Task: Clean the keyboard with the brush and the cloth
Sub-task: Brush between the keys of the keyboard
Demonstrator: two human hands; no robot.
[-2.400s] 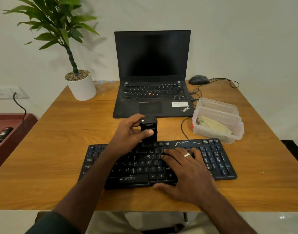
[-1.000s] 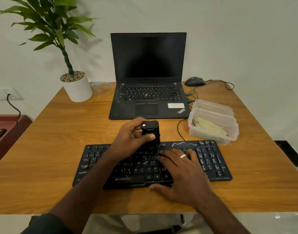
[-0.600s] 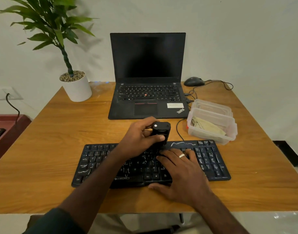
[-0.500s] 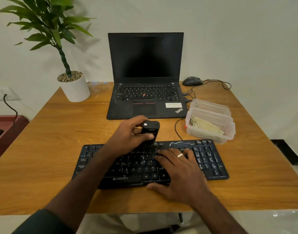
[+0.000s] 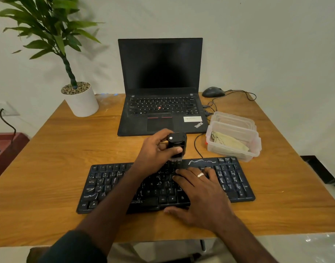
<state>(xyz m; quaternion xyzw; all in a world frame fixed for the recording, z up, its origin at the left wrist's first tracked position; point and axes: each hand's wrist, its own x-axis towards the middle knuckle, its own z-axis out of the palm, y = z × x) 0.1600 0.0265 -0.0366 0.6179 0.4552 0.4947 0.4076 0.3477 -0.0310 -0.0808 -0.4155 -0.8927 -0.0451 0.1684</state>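
Keyboard [image 5: 229, 179] at frame centre may slide if flat right hand [image 5: 198, 194] lifts while left hand [image 5: 155, 154] grips brush [image 5: 177, 147].

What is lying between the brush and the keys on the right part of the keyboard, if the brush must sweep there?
The right hand lies flat on the keyboard, directly right of the brush that the left hand grips. It covers the middle-right keys and would block a sweep that way. The far-right keys show nothing on them.
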